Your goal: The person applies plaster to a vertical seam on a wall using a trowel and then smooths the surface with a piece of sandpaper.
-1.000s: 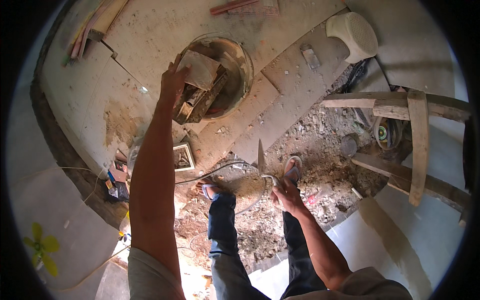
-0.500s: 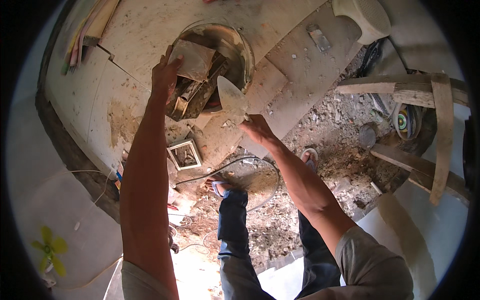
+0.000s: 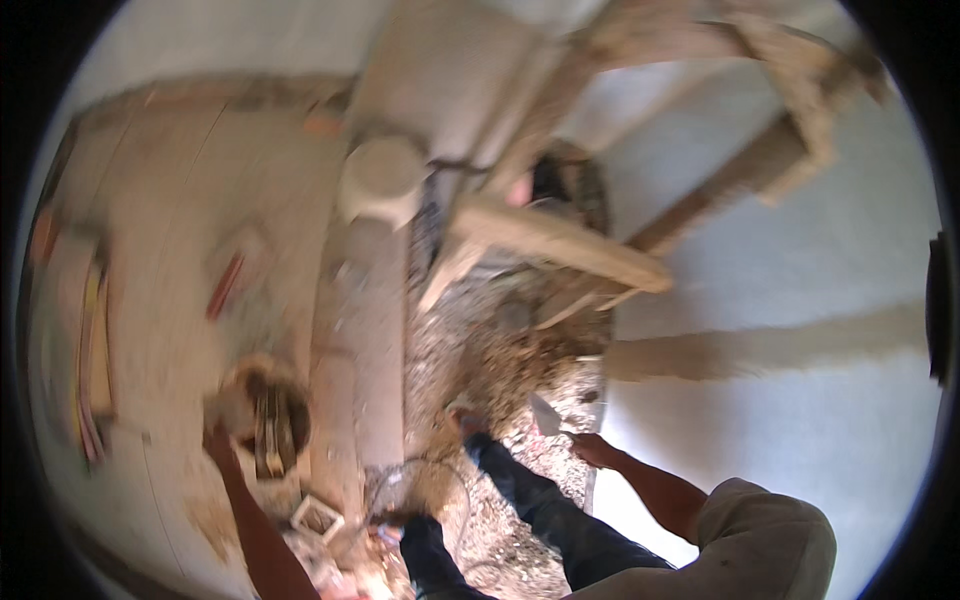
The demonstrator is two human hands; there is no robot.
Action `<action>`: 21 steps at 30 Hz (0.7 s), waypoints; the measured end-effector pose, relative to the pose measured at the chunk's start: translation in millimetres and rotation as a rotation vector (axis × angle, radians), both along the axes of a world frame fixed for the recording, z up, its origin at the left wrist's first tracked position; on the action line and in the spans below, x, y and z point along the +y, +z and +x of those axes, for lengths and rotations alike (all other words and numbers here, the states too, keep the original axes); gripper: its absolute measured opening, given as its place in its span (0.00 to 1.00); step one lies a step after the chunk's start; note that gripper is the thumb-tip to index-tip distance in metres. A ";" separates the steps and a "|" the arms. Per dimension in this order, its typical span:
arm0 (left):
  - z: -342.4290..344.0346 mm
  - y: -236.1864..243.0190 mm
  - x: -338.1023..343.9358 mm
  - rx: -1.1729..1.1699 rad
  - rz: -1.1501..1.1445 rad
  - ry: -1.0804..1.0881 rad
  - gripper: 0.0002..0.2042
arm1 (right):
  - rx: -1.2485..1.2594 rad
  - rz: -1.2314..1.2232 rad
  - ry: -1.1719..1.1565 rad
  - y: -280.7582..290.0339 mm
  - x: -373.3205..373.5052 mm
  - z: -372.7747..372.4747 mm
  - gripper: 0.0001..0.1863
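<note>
My right hand point(image 3: 597, 450) is closed round the handle of a pointed trowel point(image 3: 545, 415), held out to the right over the rubble near the wall. At the lower left, my left hand point(image 3: 217, 440) grips the edge of a flat, square greyish piece point(image 3: 228, 412), blurred by motion. That piece lies over the left part of a round bucket point(image 3: 304, 408). Long, narrow, dirty pieces point(image 3: 270, 440) rest across the bucket beside it; their exact kind is too blurred to tell.
A small white square frame point(image 3: 317, 518) lies near my feet. Farther off are a pale plastic stool point(image 3: 385, 180) and a wooden trestle point(image 3: 560, 245). Rubble point(image 3: 480, 360) covers the ground beside the boards. A red object point(image 3: 226, 285) lies on the boards. The wall point(image 3: 760, 430) rises at right.
The view has swung right, so the bucket now appears at lower left. My right hand has carried the trowel away from the bucket toward the wall. The left hand stays at the square piece.
</note>
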State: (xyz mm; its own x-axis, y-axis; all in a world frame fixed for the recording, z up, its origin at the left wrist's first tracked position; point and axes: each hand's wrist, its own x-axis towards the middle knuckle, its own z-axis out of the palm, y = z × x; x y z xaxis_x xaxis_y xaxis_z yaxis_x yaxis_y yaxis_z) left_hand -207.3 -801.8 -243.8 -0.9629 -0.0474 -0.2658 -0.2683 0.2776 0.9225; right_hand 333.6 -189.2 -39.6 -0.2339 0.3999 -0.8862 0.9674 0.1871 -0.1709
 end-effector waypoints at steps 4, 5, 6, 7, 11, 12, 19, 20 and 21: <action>107.9 104.3 79.8 -0.009 -0.194 0.150 0.22 | 0.061 0.129 -0.561 172.1 25.7 126.2 0.07; 137.0 136.7 114.2 0.024 -0.203 0.059 0.21 | 0.138 0.148 -0.655 206.1 9.7 149.7 0.07; 167.8 168.6 145.1 0.026 -0.191 -0.032 0.21 | 0.216 0.156 -0.714 228.9 1.5 162.9 0.07; 198.7 199.1 174.2 -0.003 -0.174 -0.143 0.21 | 0.270 0.118 -0.781 245.2 -9.4 174.1 0.08; 292.2 268.7 271.8 -0.218 -0.171 -0.610 0.20 | 0.272 -0.005 -0.968 271.9 -37.6 189.7 0.12; 308.7 281.9 287.6 -0.274 -0.191 -0.717 0.19 | 0.255 -0.012 -0.914 264.4 -43.2 198.4 0.11; 352.5 337.5 331.1 -0.465 -0.492 -1.103 0.17 | 0.322 -0.151 -0.904 250.7 -7.3 171.2 0.22; 351.1 341.3 334.7 -0.431 -0.550 -1.151 0.17 | 0.393 -0.148 -0.891 261.6 7.0 157.7 0.21; 349.3 343.1 334.7 -0.310 -0.655 -1.290 0.17 | 0.437 -0.103 -0.955 265.5 15.8 149.1 0.20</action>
State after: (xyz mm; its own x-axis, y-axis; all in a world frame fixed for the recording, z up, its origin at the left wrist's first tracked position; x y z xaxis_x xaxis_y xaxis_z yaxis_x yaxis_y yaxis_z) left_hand 141.9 -467.1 99.4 -0.3416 0.5874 -0.7337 0.3233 0.8065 0.4951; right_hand 482.8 -173.4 225.9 -0.1685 0.5138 -0.8412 0.5558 -0.6552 -0.5116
